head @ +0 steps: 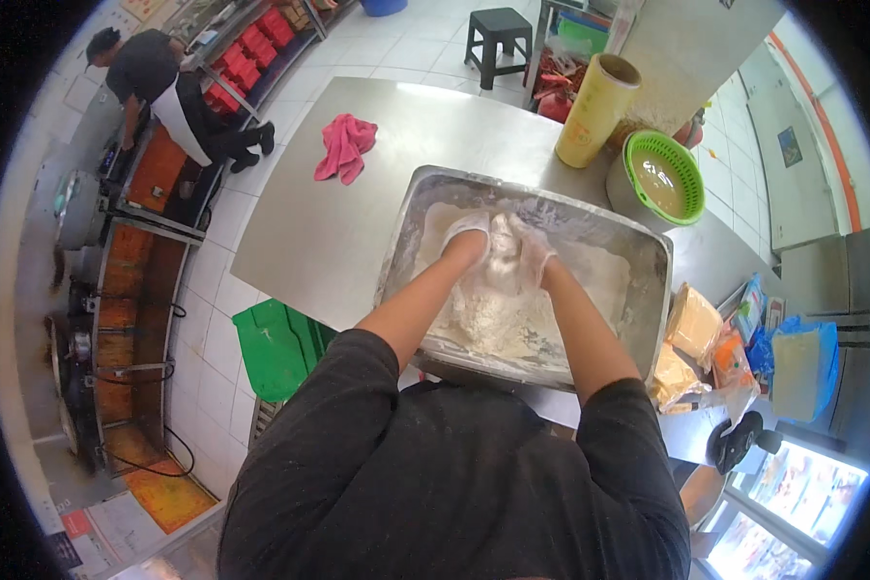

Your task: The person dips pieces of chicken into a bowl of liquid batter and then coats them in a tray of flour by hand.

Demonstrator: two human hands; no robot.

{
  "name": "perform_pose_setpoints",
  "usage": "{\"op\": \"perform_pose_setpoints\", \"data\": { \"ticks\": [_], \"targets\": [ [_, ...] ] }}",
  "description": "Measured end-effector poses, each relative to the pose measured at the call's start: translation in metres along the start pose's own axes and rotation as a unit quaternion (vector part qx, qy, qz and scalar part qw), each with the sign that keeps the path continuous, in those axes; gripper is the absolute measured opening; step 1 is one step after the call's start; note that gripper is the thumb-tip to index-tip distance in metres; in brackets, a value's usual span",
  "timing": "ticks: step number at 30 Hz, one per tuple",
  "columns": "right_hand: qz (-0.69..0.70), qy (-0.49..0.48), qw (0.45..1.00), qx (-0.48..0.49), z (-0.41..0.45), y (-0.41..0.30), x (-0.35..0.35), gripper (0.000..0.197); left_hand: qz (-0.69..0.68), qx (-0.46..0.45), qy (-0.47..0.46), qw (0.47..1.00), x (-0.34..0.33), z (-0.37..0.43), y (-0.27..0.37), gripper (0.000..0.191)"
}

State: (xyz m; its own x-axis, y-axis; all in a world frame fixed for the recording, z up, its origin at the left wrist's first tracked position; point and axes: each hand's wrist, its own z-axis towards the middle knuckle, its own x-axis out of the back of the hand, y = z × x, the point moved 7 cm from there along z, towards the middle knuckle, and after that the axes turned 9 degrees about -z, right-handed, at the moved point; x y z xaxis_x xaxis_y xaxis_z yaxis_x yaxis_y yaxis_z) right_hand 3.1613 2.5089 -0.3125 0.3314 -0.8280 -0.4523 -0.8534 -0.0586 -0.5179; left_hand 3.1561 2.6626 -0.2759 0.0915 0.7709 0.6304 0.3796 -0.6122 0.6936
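Observation:
A deep metal pan (pixel 580 216) lies before me, with white flour (pixel 599 279) spread over its bottom. My left hand (pixel 470 232) and my right hand (pixel 532 248), both in clear plastic gloves dusted white, are inside the pan. Between them they hold a flour-coated piece of food (pixel 504 245), whose kind the coating hides. Nearer to me, a clumpy floured heap (pixel 487 319) sits below my wrists. My fingers are partly covered by flour and by the piece itself.
The pan stands on a steel table (pixel 297 232) with a pink cloth (pixel 345 148). Beyond its right side are a plastic film roll (pixel 597 109) and a green basket (pixel 689 174) in a liquid-filled pot. Packaged goods (pixel 694 319) crowd the right. A person (pixel 145 72) works at far left.

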Motion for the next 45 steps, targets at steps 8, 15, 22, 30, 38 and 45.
{"op": "perform_pose_setpoints", "data": {
  "ticks": [8, 15, 22, 30, 38, 45],
  "targets": [
    [-0.074, 0.014, 0.993, 0.091, -0.048, -0.026, 0.024, 0.044, -0.420, 0.170, 0.014, 0.892, 0.049, -0.103, -0.008, 0.050],
    [-0.480, -0.027, 0.849, 0.218, 0.047, -0.014, -0.053, 0.043, -0.123, 0.149, 0.100, 0.976, 0.026, -0.009, -0.112, 0.049],
    [-0.290, -0.074, 0.949, 0.103, -0.004, -0.029, -0.032, 0.037, -0.128, -0.068, -0.055, 0.988, 0.050, -0.045, -0.006, 0.034],
    [-0.470, 0.094, 0.878, 0.009, -0.051, 0.015, 0.077, 0.067, 0.052, -0.081, -0.218, 0.971, 0.012, -0.124, -0.034, 0.037],
    [-0.310, 0.077, 0.944, -0.087, -0.016, 0.091, 0.005, 0.052, -0.294, 0.036, -0.181, 0.938, 0.002, -0.106, -0.027, 0.038],
    [-0.189, 0.038, 0.975, 0.108, -0.118, 0.009, 0.055, 0.044, -0.196, -0.042, -0.135, 0.970, 0.064, -0.094, -0.016, 0.038]
  ]
}}
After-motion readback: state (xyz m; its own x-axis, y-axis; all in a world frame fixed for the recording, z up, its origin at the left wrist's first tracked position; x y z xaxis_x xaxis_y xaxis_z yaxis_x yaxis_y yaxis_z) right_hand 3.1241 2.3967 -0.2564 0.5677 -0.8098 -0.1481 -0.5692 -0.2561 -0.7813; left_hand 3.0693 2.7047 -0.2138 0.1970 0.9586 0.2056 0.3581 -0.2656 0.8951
